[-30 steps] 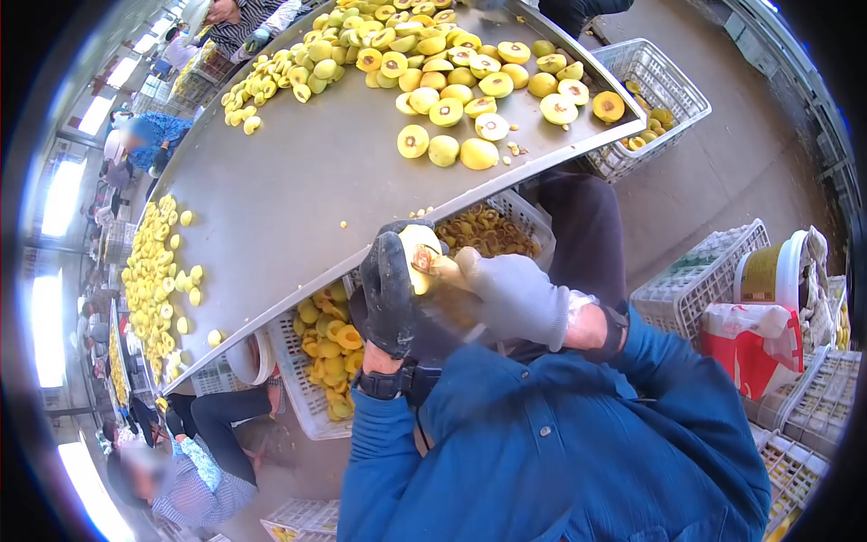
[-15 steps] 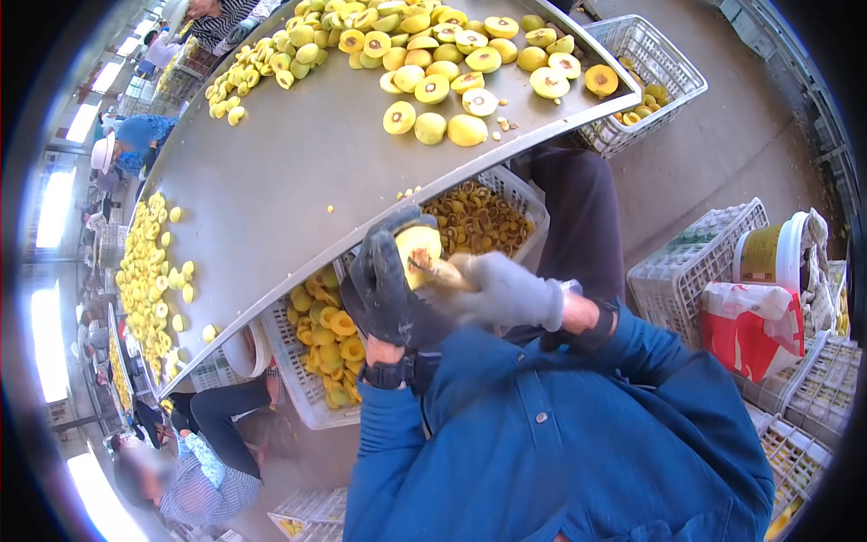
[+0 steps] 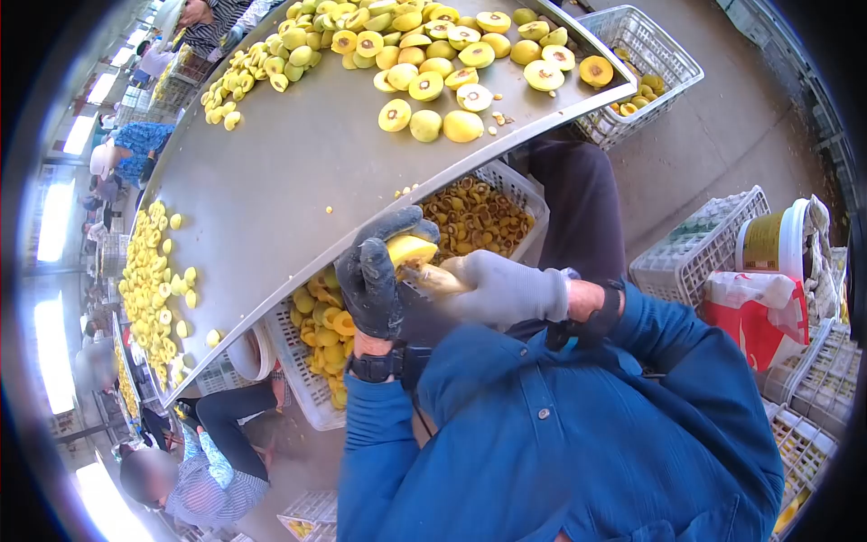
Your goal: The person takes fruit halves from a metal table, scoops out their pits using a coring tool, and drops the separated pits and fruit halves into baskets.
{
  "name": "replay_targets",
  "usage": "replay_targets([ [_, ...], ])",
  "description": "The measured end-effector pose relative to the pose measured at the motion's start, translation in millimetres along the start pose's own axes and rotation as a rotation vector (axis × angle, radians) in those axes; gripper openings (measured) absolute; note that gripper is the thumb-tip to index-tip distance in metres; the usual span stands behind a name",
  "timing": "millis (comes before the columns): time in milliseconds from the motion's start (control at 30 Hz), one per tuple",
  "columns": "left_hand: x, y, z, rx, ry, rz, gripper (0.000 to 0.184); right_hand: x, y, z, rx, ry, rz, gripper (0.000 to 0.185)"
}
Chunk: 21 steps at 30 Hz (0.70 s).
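Observation:
My left hand (image 3: 370,282), in a dark, dirty glove, is closed around a yellow peach half (image 3: 413,249), now seen edge-on. In a pale grey glove, my right hand (image 3: 513,287) grips a pitting tool (image 3: 435,278) with a light handle. The tool's tip is against the cut side of the fruit; how deep it goes is hidden. Below the hands stands a crate of brown-centred scraps (image 3: 474,217). A second crate, with hollowed peach halves (image 3: 327,330), sits under the table edge, partly hidden by my left arm.
A metal table (image 3: 262,194) carries peach halves with stones (image 3: 442,68) at the far side and smaller yellow halves (image 3: 149,289) at the left. Crates (image 3: 691,244) and a white bucket (image 3: 787,237) stand at right. A seated person (image 3: 203,483) works at lower left.
The peach half has turned from showing its cut face to edge-on in my left hand. My right hand and the tool have shifted slightly. The view has moved a little.

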<state>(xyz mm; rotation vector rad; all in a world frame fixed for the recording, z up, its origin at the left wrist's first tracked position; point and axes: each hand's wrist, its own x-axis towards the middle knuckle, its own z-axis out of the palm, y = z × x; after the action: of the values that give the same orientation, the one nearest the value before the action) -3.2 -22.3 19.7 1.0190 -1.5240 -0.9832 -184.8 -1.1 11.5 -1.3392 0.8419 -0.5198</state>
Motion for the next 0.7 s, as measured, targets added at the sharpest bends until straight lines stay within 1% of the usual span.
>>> replay_targets([
  [33, 2, 2, 0, 0.047, -0.061, 0.023, 0.065, 1, 0, 0, -0.062, 0.028, -0.041, 0.023],
  [133, 5, -4, 13, -0.436, 0.096, -0.139, 0.062, -6, -21, -2, 0.340, -0.145, 0.196, 0.021],
  [167, 3, -1, 23, -0.637, 0.097, -0.167, 0.060, -5, -14, -2, 0.469, -0.237, 0.238, 0.020],
  [233, 2, -17, 26, -0.968, -0.015, -0.168, 0.059, -3, -7, -3, 0.562, -0.315, 0.299, 0.020],
  [300, 4, -26, 30, -0.980, 0.003, -0.199, 0.058, 2, -1, -7, 0.409, -0.213, 0.029, 0.020],
  [333, 4, -34, 34, -0.956, 0.220, -0.288, 0.057, 5, 4, -16, 0.361, -0.242, 0.036, 0.022],
  [367, 5, -47, 31, -1.060, 0.257, -0.290, 0.059, 7, 15, -25, 0.400, -0.276, 0.070, 0.023],
  [433, 9, -46, 33, -0.767, 0.500, -0.309, 0.064, 15, 50, -45, 0.471, -0.350, 0.143, 0.024],
  [500, 0, -60, 16, -0.699, 0.481, -0.259, 0.066, 30, 91, -45, -0.712, 0.232, -0.142, 0.026],
  [567, -13, -67, -1, -0.600, 0.449, -0.216, 0.066, 30, 99, -51, -0.926, 0.344, 0.036, 0.023],
  [600, -19, -71, -9, -0.631, 0.467, -0.210, 0.066, 30, 101, -53, -0.837, 0.352, -0.020, 0.024],
  [667, -40, -82, -25, -0.536, 0.548, -0.207, 0.067, 27, 106, -50, -0.647, 0.356, -0.115, 0.026],
  [700, -48, -85, -33, -0.488, 0.589, -0.201, 0.067, 29, 106, -47, -0.694, 0.327, -0.077, 0.026],
])
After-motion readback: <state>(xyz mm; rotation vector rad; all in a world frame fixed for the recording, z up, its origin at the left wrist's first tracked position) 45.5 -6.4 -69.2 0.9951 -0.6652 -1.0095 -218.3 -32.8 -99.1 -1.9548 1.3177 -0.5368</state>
